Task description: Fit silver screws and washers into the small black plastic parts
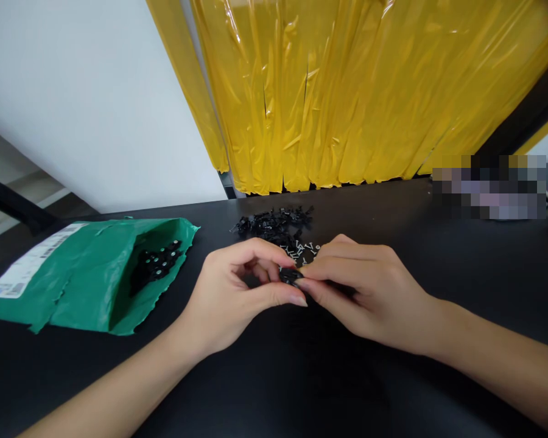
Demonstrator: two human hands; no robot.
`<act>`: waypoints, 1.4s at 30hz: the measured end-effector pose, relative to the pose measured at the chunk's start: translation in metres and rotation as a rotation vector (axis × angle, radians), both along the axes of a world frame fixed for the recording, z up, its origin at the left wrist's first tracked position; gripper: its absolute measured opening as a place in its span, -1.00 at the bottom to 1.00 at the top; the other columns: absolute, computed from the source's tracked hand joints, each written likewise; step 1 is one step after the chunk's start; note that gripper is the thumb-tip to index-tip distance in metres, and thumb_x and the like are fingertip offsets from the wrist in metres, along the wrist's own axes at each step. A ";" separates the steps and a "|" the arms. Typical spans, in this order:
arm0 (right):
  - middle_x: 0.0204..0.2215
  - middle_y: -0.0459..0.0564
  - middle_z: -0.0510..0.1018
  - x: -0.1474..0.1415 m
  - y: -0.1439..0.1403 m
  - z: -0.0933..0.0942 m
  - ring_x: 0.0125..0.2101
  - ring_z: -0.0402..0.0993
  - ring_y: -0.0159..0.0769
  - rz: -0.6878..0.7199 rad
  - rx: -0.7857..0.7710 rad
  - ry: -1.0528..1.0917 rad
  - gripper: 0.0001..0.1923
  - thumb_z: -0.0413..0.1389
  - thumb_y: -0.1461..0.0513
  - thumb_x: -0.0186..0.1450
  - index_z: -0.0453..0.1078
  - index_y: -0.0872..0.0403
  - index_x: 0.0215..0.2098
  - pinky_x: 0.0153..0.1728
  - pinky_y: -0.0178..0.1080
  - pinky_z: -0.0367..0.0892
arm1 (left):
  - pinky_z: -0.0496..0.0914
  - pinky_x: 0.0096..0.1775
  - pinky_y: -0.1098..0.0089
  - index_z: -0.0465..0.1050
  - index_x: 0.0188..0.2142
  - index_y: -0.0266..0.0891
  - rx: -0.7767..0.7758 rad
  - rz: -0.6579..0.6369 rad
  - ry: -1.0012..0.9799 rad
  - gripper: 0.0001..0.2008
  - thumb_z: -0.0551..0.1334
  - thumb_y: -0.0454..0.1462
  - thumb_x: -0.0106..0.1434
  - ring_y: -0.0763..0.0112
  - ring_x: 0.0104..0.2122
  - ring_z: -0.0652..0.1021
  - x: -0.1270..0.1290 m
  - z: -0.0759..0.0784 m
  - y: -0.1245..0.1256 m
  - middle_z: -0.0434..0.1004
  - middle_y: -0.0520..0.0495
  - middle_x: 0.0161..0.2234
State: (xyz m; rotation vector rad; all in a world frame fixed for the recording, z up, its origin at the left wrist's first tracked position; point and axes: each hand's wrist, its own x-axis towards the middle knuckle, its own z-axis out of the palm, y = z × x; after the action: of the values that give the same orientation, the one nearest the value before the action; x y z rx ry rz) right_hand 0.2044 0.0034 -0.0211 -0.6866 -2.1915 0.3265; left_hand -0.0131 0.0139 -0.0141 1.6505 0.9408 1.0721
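A small black plastic part (pixel 291 277) is held over the table between the fingertips of both hands. My left hand (pixel 240 280) grips it from the left with thumb and forefinger, the other fingers curled behind. From the right, the pinched thumb and forefinger of my right hand (pixel 365 283) close on its other end. Whether a tiny screw is also in that pinch I cannot make out. Just behind the hands lie loose silver screws (pixel 301 249), partly hidden by the fingers. Beyond them is a pile of black plastic pieces (pixel 271 222).
On the left, an open green plastic mailer bag (pixel 82 280) holds several black pieces with silver dots (pixel 162 258). The black table (pixel 338 389) runs under everything. Yellow plastic sheeting (pixel 329 91) hangs behind it, beside a white panel (pixel 100 91). A pixelated object (pixel 493 188) sits back right.
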 end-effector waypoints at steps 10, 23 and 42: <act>-0.48 -0.07 0.53 0.004 0.001 -0.004 -0.46 0.36 -0.40 0.030 0.227 0.005 -0.85 0.18 0.30 0.44 0.54 0.18 -0.29 -0.29 -0.19 0.30 | 0.56 -0.33 0.44 0.60 -0.36 -0.24 0.484 -0.138 0.099 -0.70 0.62 -0.36 -0.06 0.37 -0.32 0.65 -0.005 0.004 0.004 0.66 -0.06 -0.25; -0.33 0.03 0.66 0.008 0.001 0.001 -0.39 0.48 -0.37 0.055 0.287 -0.052 -0.92 0.16 0.33 0.46 0.50 0.20 -0.14 -0.27 -0.17 0.34 | 0.60 -0.24 0.40 0.60 -0.34 -0.24 0.627 -0.145 0.158 -0.66 0.63 -0.33 -0.09 0.37 -0.28 0.67 -0.009 0.012 0.005 0.66 -0.07 -0.21; -0.32 0.04 0.63 0.005 -0.002 0.002 -0.39 0.44 -0.35 0.038 0.257 -0.088 -0.82 0.11 0.41 0.39 0.50 0.21 -0.07 -0.21 -0.13 0.36 | 0.56 -0.32 0.45 0.56 -0.29 -0.22 0.699 -0.073 0.204 -0.73 0.56 -0.40 0.06 0.45 -0.32 0.64 -0.010 0.011 0.002 0.63 0.00 -0.24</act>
State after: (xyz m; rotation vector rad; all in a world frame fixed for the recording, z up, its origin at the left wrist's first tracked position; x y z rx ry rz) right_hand 0.2095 0.0015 -0.0189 -0.5262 -2.2795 0.0318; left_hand -0.0227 0.0160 -0.0030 2.3792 0.6513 1.2836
